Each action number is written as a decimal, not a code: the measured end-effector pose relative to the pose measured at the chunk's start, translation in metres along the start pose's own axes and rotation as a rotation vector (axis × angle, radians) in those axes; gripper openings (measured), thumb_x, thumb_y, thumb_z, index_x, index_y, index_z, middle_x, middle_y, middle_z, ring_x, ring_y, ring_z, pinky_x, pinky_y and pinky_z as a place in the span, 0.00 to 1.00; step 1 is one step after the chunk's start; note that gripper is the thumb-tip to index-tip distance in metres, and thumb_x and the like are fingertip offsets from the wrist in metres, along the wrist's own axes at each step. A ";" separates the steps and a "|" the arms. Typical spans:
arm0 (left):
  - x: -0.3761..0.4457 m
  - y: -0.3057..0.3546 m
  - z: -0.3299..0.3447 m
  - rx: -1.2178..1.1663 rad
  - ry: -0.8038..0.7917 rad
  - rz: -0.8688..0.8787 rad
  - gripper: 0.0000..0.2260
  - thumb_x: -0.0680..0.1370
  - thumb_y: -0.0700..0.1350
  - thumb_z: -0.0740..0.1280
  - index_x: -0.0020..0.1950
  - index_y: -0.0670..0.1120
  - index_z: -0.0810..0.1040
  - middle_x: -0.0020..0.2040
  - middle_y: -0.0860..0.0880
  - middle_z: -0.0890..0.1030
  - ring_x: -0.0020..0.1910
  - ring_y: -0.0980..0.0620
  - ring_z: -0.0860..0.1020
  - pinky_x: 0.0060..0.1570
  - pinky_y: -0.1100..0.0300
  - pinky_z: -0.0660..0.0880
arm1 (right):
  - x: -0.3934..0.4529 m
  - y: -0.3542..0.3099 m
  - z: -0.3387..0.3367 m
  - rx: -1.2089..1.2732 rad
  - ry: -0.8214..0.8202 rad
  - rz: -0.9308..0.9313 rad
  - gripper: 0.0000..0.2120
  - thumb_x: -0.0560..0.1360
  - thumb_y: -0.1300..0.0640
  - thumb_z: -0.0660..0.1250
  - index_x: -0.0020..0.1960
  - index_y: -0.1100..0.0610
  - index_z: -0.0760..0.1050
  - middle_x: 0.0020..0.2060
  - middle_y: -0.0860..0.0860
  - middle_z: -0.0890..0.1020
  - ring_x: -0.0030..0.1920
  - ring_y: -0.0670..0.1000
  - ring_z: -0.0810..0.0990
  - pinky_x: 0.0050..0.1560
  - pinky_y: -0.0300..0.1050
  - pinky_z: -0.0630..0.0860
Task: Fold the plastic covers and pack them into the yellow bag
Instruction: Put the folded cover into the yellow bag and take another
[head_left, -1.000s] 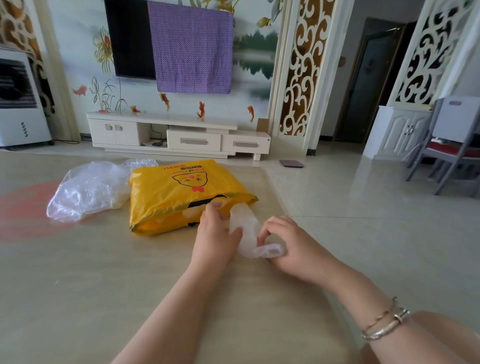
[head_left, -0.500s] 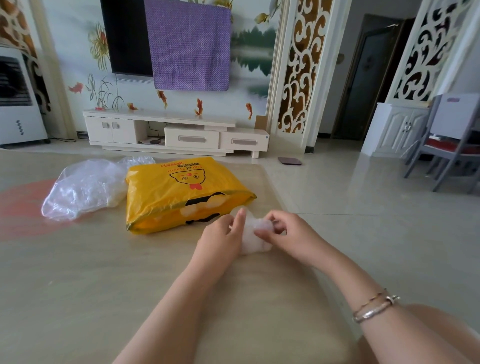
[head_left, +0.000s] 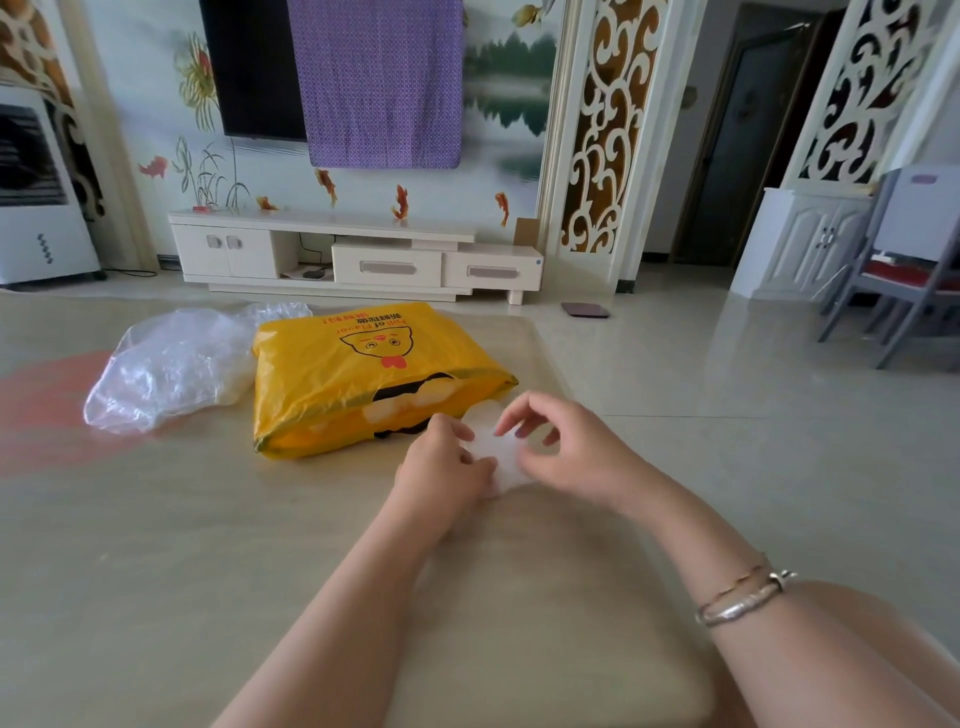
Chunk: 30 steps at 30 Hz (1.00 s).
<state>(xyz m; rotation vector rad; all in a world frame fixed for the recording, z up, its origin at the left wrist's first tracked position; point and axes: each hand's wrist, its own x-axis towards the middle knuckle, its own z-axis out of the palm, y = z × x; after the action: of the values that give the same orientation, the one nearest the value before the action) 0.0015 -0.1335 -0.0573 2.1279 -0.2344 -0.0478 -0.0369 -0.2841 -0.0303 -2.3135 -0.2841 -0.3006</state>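
A yellow bag (head_left: 363, 374) with a cartoon face lies flat on the beige table (head_left: 208, 545), its near edge close to my hands. Between my hands sits a small folded clear plastic cover (head_left: 501, 457), resting on the table just right of the bag's near corner. My left hand (head_left: 441, 467) presses and grips its left side. My right hand (head_left: 566, 452) pinches its right side, fingers curled over the top. A loose heap of crumpled clear plastic covers (head_left: 171, 364) lies left of the bag.
The table's right edge (head_left: 561, 374) runs just beyond my right hand, with tiled floor past it. A white TV cabinet (head_left: 353, 254) stands against the far wall. Grey chairs (head_left: 904, 270) stand at the right. A white appliance (head_left: 36, 192) stands far left.
The long strip of plastic cover has been folded up into a small compact wad. Both hands have moved up and closer to the bag's near corner.
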 end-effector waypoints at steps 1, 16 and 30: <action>0.000 0.000 0.000 -0.006 0.002 0.002 0.17 0.76 0.48 0.70 0.61 0.48 0.69 0.46 0.52 0.75 0.49 0.49 0.78 0.45 0.58 0.75 | -0.003 0.003 0.001 -0.074 -0.064 0.012 0.12 0.73 0.63 0.66 0.52 0.50 0.76 0.51 0.42 0.78 0.53 0.39 0.75 0.48 0.27 0.68; -0.005 0.003 -0.006 -0.286 -0.007 -0.021 0.14 0.76 0.48 0.71 0.59 0.48 0.74 0.49 0.48 0.80 0.44 0.51 0.77 0.45 0.59 0.73 | 0.009 0.021 0.017 -0.418 -0.046 -0.051 0.11 0.73 0.58 0.65 0.55 0.54 0.77 0.48 0.47 0.72 0.56 0.52 0.72 0.56 0.48 0.71; -0.005 0.004 -0.009 -0.168 -0.028 0.046 0.03 0.77 0.42 0.68 0.45 0.44 0.80 0.37 0.49 0.79 0.37 0.51 0.74 0.38 0.60 0.69 | 0.009 0.016 -0.007 0.133 0.065 0.313 0.07 0.74 0.58 0.70 0.45 0.52 0.71 0.40 0.51 0.81 0.40 0.49 0.75 0.41 0.44 0.69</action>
<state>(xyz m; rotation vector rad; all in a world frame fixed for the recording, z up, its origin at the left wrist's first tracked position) -0.0025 -0.1274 -0.0488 1.9551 -0.2859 -0.0686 -0.0248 -0.2990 -0.0339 -2.1713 0.0890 -0.1929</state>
